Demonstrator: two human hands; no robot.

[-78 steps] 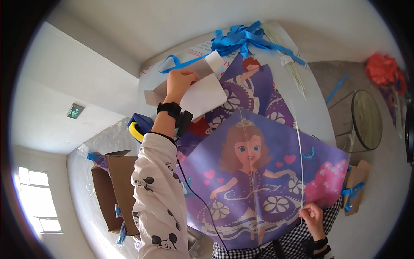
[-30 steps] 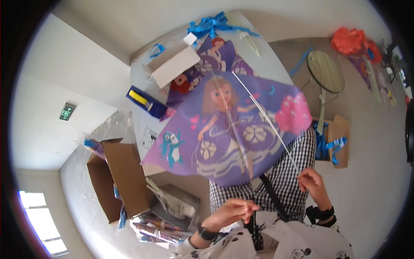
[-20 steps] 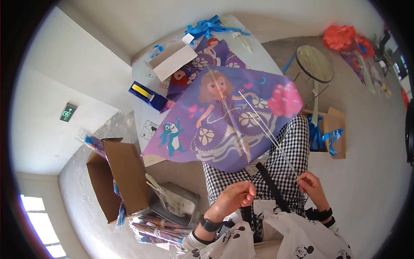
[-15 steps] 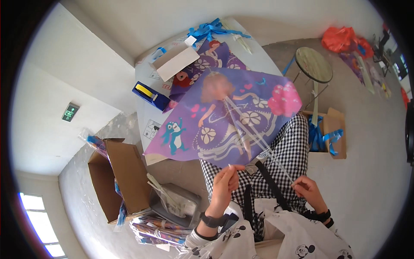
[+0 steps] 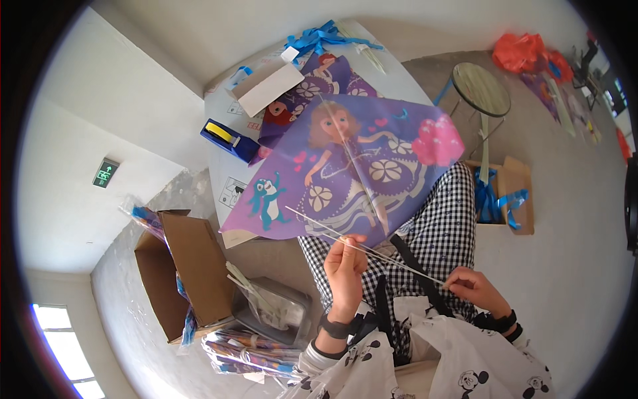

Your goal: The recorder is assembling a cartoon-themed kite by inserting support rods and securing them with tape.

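Observation:
My right hand (image 5: 475, 289) pinches one end of several thin white rods (image 5: 419, 272). They run left across my lap to my left hand (image 5: 345, 269), whose thumb and fingers are closed on them partway along. Their free ends stick out past the left hand, over the lower edge of a purple kite sheet (image 5: 362, 156). Printed with a cartoon girl in a gown, a blue animal and pink shapes, the sheet spreads over my knees and the near part of the table. A crease or thin rod line runs down its middle; I cannot tell which.
On the white table (image 5: 219, 169) are a blue tape dispenser (image 5: 230, 141), a white box (image 5: 269, 90), blue ribbons (image 5: 319, 38) and more kite sheets. At left stand a cardboard box (image 5: 199, 269) and a grey bin (image 5: 292, 309). A round stool (image 5: 482, 90) and a ribbon box (image 5: 518, 193) are at right.
The rods have swung from pointing up over the kite sheet to lying leftward across my lap. My left hand has risen slightly and closed on them.

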